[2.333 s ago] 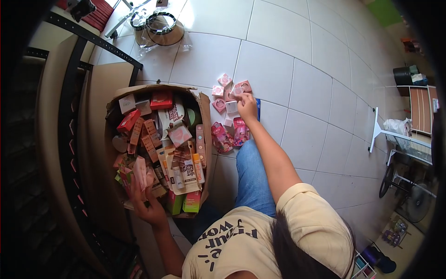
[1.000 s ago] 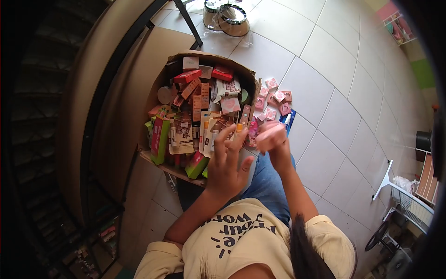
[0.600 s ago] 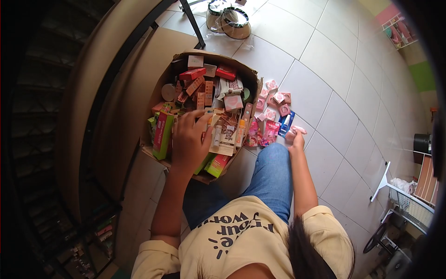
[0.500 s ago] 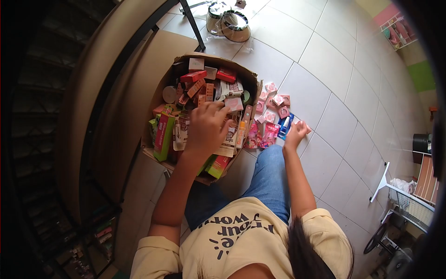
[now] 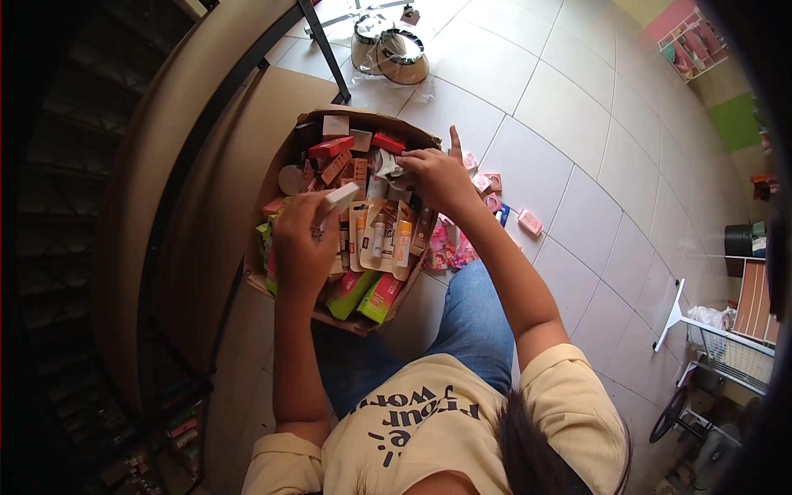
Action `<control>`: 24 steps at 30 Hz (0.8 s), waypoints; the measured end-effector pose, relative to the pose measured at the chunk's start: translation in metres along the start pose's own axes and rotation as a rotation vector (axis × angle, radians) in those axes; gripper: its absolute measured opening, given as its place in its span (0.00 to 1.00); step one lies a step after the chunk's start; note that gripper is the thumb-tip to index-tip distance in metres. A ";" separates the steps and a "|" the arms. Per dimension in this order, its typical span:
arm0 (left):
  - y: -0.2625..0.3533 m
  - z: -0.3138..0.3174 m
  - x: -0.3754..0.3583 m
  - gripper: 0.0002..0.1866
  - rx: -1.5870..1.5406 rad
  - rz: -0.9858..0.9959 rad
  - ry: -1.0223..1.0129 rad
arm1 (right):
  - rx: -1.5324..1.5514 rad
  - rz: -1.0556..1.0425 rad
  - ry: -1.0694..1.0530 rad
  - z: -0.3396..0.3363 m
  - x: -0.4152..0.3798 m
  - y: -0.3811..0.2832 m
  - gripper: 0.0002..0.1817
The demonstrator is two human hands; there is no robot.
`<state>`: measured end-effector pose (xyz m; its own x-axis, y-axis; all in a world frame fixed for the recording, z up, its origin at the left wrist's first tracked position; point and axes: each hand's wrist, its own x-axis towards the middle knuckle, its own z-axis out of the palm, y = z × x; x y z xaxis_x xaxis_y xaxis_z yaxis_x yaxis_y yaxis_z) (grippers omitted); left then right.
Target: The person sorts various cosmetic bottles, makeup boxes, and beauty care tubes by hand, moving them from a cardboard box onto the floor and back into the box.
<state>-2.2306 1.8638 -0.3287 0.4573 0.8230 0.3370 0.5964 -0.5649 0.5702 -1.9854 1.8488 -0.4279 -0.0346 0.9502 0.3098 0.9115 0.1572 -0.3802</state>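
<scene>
My left hand (image 5: 304,243) is over the left part of an open cardboard carton (image 5: 285,140), closed around a small pale box (image 5: 340,196). Reaching in from the right, my right hand (image 5: 443,179) pinches a white packet with dark print (image 5: 389,167); its index finger sticks out. Below the hands, lip balms on brown cards (image 5: 379,239) lie on top of the pile. Green and pink boxes (image 5: 379,297) fill the near corner. Red boxes (image 5: 332,148) and orange cartons (image 5: 337,167) are heaped toward the back.
On the tiled floor right of the carton lie several small pink boxes (image 5: 530,222), pink pouches (image 5: 440,247) and a blue pack (image 5: 502,215), partly hidden by my right arm. Wrapped visors (image 5: 403,58) rest beyond the carton. A dark metal frame (image 5: 326,49) stands left.
My left hand has lifted a pale box and moved left. My right hand has left a pink box on the floor and moved over the carton, onto the white packet.
</scene>
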 end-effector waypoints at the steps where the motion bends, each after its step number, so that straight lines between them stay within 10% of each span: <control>1: -0.002 -0.006 -0.005 0.10 -0.028 -0.036 0.031 | 0.035 -0.001 0.073 -0.001 -0.001 0.000 0.16; 10: 0.055 0.014 -0.029 0.12 -0.385 0.030 -0.090 | 0.926 0.497 0.798 -0.067 -0.062 0.063 0.14; 16: 0.115 0.147 -0.062 0.13 -0.545 -0.004 -0.560 | 0.483 1.030 0.499 -0.053 -0.136 0.176 0.12; 20: 0.105 0.258 -0.084 0.15 -0.418 -0.080 -0.570 | -0.180 0.880 0.301 0.013 -0.191 0.275 0.15; 24: 0.073 0.341 -0.064 0.12 -0.228 -0.116 -0.443 | -0.066 0.735 0.187 0.077 -0.242 0.314 0.18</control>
<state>-1.9914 1.7490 -0.5638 0.6621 0.7470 -0.0601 0.5232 -0.4033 0.7507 -1.7225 1.6895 -0.6896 0.6556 0.7417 0.1418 0.6958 -0.5204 -0.4950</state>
